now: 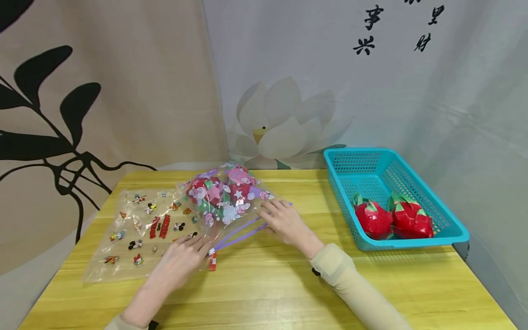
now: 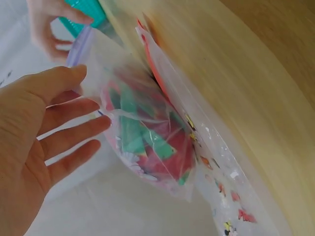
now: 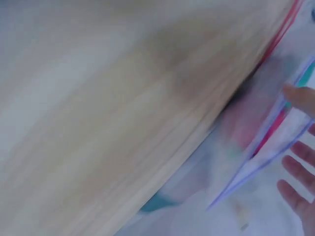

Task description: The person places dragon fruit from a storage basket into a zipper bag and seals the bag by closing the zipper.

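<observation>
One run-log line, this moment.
purple-edged bag: mouth parted, filled | left hand: at left end | right hand: at right end | basket: two red fruit shapes

Blurred pink-red shape (image 3: 242,119), perhaps fruit, inside the right wrist view's bag (image 3: 266,105).

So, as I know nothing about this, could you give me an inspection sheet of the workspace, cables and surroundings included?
Surface: yellow wood-grain table.
Job's things: clear plastic bag with pink-and-white prints and purple-edged opening, red-and-green objects inside; flat clear plastic bag with cartoon prints; blue-green perforated plastic basket holding two red, green-leaved, fruit-like objects.
Clutter: nothing seen.
Grippers: bare left hand and bare right hand at opposite ends of the purple-edged opening; exact grip unclear.
Cables: nothing seen.
Surroundings: pale fabric backdrop with plant, flower and dark character prints.
</observation>
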Available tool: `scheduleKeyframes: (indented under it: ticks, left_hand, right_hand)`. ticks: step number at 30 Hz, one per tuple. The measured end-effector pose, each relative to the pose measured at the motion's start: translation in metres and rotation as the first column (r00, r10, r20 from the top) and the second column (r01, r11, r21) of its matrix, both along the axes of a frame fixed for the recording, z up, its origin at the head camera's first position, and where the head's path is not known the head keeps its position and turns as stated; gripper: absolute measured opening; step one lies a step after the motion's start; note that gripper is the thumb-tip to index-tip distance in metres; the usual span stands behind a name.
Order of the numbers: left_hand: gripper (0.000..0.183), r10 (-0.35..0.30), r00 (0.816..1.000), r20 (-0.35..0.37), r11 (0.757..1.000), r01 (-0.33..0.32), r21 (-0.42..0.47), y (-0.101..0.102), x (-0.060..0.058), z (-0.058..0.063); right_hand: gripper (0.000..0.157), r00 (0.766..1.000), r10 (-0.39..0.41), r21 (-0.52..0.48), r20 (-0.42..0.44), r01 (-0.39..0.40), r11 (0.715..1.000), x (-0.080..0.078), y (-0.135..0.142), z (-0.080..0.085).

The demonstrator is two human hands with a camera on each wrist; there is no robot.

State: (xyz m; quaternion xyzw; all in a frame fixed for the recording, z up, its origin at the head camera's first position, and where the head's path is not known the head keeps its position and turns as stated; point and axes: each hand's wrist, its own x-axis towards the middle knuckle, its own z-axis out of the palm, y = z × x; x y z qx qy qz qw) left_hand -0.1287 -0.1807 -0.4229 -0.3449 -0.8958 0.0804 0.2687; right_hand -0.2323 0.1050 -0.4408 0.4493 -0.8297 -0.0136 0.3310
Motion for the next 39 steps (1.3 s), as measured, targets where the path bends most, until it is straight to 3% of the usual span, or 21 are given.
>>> scheduleKeyframes:
  ticks: [8,13,18,19,22,24,30,39]
  left_hand:
    - [0.045,-0.064,0.996,-0.057,0.998,0.062,-0.020,-0.008,-0.002,0.000]
    - [0.042,-0.090,0.993,-0.072,0.996,0.088,-0.028,-0.011,-0.002,-0.001]
    - [0.020,-0.123,0.987,-0.104,0.992,0.121,-0.026,-0.013,-0.003,0.000]
    - [0.024,-0.128,0.985,-0.116,0.992,0.126,-0.021,-0.013,-0.003,0.000]
    - [0.053,-0.130,0.979,-0.154,0.991,0.132,0.002,-0.013,-0.003,-0.001]
    - [0.061,-0.125,0.976,-0.178,0.991,0.129,0.014,-0.013,-0.003,-0.001]
    - [0.030,-0.126,0.972,-0.200,0.991,0.132,0.017,-0.015,-0.003,-0.002]
    - [0.028,-0.118,0.972,-0.202,0.993,0.121,0.004,-0.015,-0.003,-0.002]
  right_hand:
    - [0.043,0.983,0.159,0.009,-0.094,-0.159,0.987,0.033,-0.055,0.007]
    - [0.038,0.970,0.199,0.012,-0.141,-0.199,0.980,0.041,-0.076,0.008]
    - [0.029,0.953,0.235,0.019,-0.191,-0.236,0.972,0.045,-0.090,0.007]
    - [0.026,0.950,0.242,0.021,-0.199,-0.243,0.970,0.046,-0.092,0.007]
    - [0.023,0.944,0.250,0.027,-0.217,-0.250,0.968,0.048,-0.097,0.006]
    - [0.021,0.942,0.250,0.021,-0.223,-0.251,0.968,0.049,-0.100,0.004]
    - [0.016,0.951,0.235,-0.010,-0.202,-0.242,0.970,0.051,-0.104,0.003]
    - [0.014,0.955,0.220,-0.020,-0.197,-0.228,0.973,0.051,-0.106,0.005]
